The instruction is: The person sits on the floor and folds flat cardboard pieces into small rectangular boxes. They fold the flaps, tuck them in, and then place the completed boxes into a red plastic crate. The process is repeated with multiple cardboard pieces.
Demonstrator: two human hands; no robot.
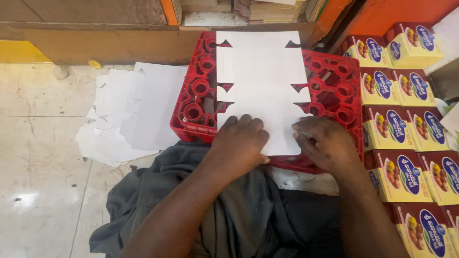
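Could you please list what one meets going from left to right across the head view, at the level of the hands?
Marble floor → pile of loose white sheets → left hand flat on the white die-cut card, which lies on the red crate → right hand → rows of yellow and red boxes.

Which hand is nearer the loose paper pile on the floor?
Left. The left hand presses the white cutout sheet beside the paper pile; the right hand is farther, at the sheet's other edge.

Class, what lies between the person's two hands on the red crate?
In the head view, only bare white die-cut card lies between the left hand and right hand.
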